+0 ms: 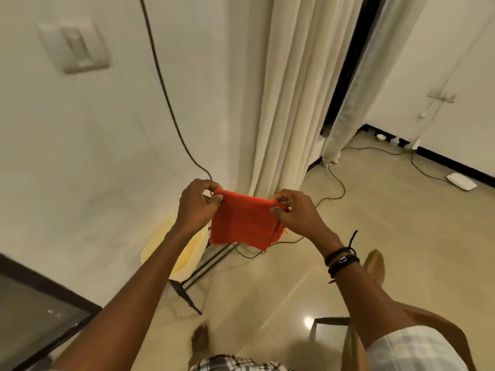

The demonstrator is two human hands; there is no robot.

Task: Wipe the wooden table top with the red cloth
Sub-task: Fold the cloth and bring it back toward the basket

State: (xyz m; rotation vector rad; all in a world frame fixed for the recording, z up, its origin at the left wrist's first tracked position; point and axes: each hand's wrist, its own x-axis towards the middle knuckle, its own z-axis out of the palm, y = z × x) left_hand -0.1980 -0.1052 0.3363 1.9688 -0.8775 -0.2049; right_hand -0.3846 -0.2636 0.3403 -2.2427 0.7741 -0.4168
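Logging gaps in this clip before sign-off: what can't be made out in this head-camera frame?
- Wooden table top: none clearly visible; only a dark-framed glass panel, cut by the left edge.
- Folded red cloth, pinched between left hand and right hand: its right corner hides behind the right hand.
- Pale yellow plastic tub: partly covered by the left forearm and cloth.
- Small white items by the far black skirting: too small to identify.
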